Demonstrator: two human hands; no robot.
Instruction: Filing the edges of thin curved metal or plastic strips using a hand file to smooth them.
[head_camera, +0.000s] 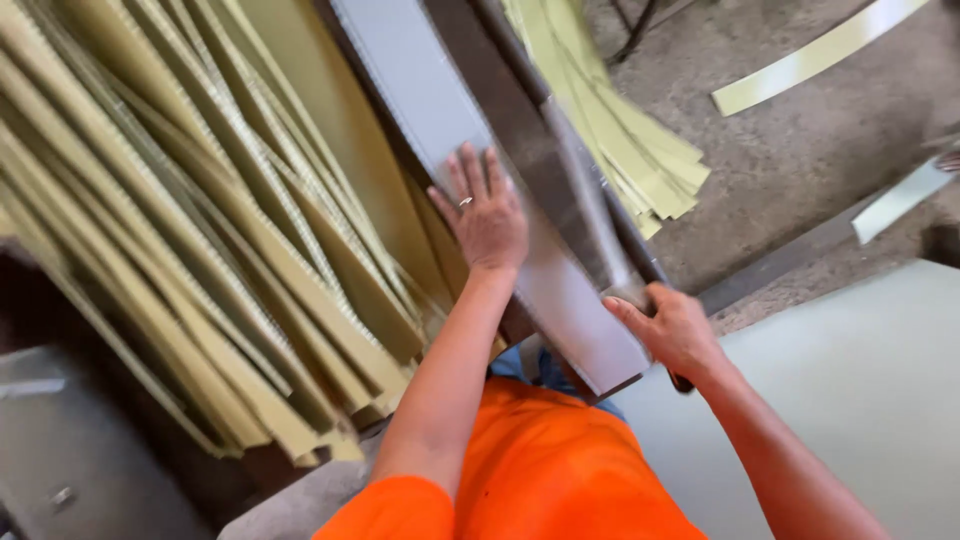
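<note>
Here, the left hand (487, 215) presses a long, flat grey panel (470, 150).

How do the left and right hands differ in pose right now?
The left hand lies flat, fingers spread, on the grey panel; the right hand curls around a dark handle at the panel's near edge. The left hand wears a ring; none shows on the right hand. The left hand reaches farther up the panel, while the right hand sits nearer the body. Both are bare.
</note>
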